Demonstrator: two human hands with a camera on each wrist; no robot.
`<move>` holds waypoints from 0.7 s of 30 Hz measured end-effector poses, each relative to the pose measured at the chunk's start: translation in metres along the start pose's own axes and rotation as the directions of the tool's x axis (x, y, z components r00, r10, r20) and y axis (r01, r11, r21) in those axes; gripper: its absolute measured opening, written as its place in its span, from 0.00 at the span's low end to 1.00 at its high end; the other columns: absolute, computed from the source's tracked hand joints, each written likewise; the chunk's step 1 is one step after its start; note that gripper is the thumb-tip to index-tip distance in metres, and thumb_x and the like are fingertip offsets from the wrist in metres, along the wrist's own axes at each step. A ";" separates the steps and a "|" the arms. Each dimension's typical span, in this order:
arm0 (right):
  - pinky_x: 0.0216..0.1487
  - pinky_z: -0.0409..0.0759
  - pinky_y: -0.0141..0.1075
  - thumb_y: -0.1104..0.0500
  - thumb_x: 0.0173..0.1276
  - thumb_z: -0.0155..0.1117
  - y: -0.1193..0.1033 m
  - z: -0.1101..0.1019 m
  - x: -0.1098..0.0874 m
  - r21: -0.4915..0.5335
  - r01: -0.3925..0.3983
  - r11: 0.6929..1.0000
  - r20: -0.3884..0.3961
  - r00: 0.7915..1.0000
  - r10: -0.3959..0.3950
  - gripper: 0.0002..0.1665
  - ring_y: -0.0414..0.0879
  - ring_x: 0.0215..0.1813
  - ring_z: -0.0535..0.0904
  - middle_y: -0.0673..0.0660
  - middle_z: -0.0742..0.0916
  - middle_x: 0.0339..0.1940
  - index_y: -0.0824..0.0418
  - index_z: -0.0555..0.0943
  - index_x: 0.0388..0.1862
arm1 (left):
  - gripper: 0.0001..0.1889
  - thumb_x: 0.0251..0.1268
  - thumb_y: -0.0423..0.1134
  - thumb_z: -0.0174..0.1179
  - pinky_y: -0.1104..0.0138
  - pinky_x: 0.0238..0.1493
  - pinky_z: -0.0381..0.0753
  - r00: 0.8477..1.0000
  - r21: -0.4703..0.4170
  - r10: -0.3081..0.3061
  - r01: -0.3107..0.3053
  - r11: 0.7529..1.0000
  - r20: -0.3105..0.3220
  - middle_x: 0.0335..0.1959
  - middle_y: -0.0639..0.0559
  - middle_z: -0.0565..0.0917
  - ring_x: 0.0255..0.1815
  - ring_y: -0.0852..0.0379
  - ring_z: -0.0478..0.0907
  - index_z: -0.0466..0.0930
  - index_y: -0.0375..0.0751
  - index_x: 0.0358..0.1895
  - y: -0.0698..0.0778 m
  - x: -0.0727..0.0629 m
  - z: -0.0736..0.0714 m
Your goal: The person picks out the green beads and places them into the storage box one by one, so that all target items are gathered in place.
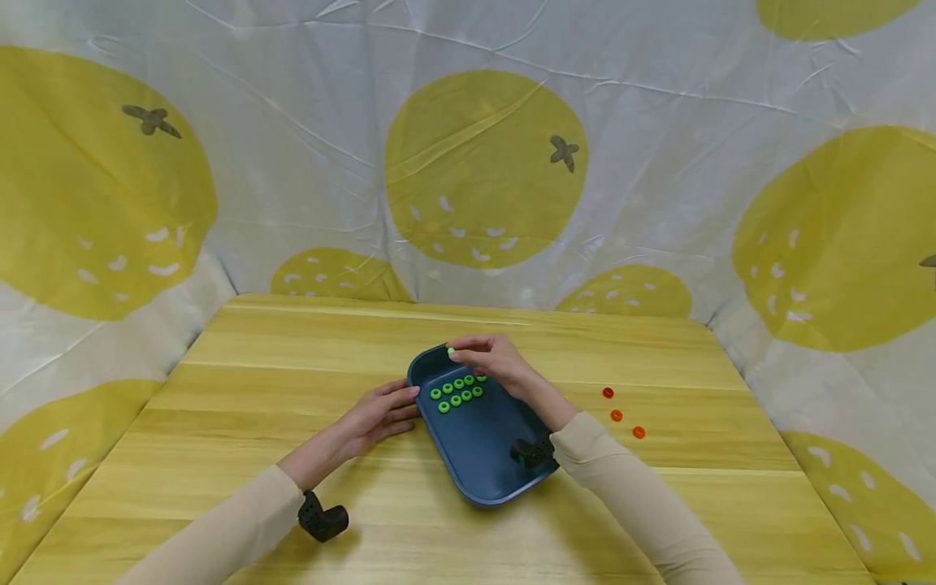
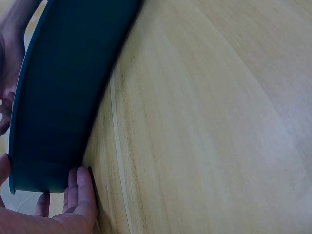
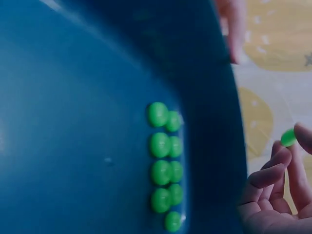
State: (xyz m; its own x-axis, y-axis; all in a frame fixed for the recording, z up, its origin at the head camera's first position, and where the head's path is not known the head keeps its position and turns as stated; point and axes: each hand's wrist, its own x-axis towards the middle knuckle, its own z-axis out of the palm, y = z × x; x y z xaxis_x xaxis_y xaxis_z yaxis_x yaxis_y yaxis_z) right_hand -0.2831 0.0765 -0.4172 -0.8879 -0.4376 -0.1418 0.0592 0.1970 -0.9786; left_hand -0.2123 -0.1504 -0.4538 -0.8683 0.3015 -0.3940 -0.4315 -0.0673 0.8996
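Observation:
Above the far end of a blue tray [image 1: 478,455], my right hand [image 1: 499,362] pinches a small green ring [image 3: 288,137] between thumb and fingertips. Two rows of similar green rings [image 1: 458,383] lie on the tray floor near that end; my right hand partly covers the row's right end in the head view. My left hand [image 1: 382,416] rests on the tray's left side near the far corner. In the left wrist view, its fairly straight fingers [image 2: 84,190] touch the outer wall close to the table.
Right of the tray, several red and orange rings [image 1: 617,415] lie loose on the wooden table [image 1: 695,447]. A bit of yellow shows beside my right forearm, mostly hidden. A fruit-patterned cloth [image 1: 483,203] hangs behind the table's far edge.

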 end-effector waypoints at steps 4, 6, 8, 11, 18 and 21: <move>0.39 0.78 0.42 0.55 0.61 0.67 0.007 0.004 -0.001 -0.198 0.067 0.978 0.059 0.997 -0.056 0.17 0.61 0.44 0.78 0.52 0.88 0.41 0.60 0.83 0.48 | 0.35 0.71 0.47 0.49 0.50 0.67 0.66 1.000 0.004 -0.004 0.004 1.000 0.000 0.68 0.32 0.65 0.62 0.48 0.73 0.46 0.33 0.73 0.000 0.001 0.000; 0.36 0.78 0.39 0.55 0.60 0.67 0.009 0.006 -0.001 -0.304 0.122 0.945 0.106 0.990 -0.093 0.16 0.59 0.40 0.79 0.55 0.88 0.41 0.60 0.84 0.46 | 0.36 0.71 0.47 0.49 0.49 0.68 0.65 1.000 0.001 -0.005 0.005 1.000 0.000 0.68 0.32 0.64 0.62 0.47 0.73 0.46 0.33 0.73 0.000 0.001 0.000; 0.35 0.78 0.32 0.57 0.60 0.68 0.011 0.008 -0.001 -0.405 0.186 0.895 0.163 0.978 -0.130 0.14 0.55 0.39 0.81 0.55 0.88 0.40 0.60 0.85 0.44 | 0.36 0.71 0.47 0.49 0.49 0.68 0.65 1.000 0.001 -0.008 0.008 1.000 0.001 0.68 0.32 0.64 0.63 0.46 0.72 0.45 0.33 0.73 0.000 0.001 0.000; 0.33 0.77 0.25 0.59 0.59 0.68 0.014 0.010 0.000 -0.511 0.279 0.813 0.251 0.953 -0.170 0.12 0.49 0.36 0.83 0.56 0.89 0.37 0.62 0.86 0.41 | 0.37 0.71 0.47 0.49 0.49 0.68 0.64 1.000 -0.003 -0.008 0.008 1.000 0.006 0.69 0.31 0.63 0.64 0.45 0.71 0.44 0.33 0.73 0.000 0.000 0.000; 0.30 0.75 0.23 0.63 0.57 0.70 0.016 0.017 -0.003 -0.645 0.355 0.677 0.373 0.919 -0.127 0.08 0.38 0.31 0.78 0.54 0.88 0.33 0.62 0.86 0.37 | 0.37 0.71 0.47 0.49 0.49 0.68 0.64 1.000 -0.007 -0.005 0.006 1.000 0.012 0.69 0.31 0.63 0.60 0.51 0.74 0.43 0.33 0.74 0.000 0.000 -0.001; 0.32 0.76 0.23 0.63 0.56 0.70 0.017 0.021 -0.005 -0.678 0.374 0.633 0.404 0.909 -0.104 0.07 0.37 0.32 0.78 0.53 0.88 0.33 0.61 0.86 0.36 | 0.37 0.71 0.47 0.49 0.49 0.68 0.65 1.000 -0.007 -0.005 0.005 1.000 0.013 0.68 0.31 0.64 0.58 0.53 0.75 0.43 0.33 0.73 0.000 0.000 0.000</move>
State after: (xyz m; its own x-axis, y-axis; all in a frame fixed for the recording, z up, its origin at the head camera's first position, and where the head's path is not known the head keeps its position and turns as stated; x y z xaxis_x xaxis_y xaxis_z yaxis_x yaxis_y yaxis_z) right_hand -0.2685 0.0638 -0.4361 -0.6288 -0.7727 -0.0875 -0.6035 0.5559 -0.5716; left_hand -0.2126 -0.1507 -0.4537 -0.8628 0.3145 -0.3958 -0.4376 -0.0726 0.8962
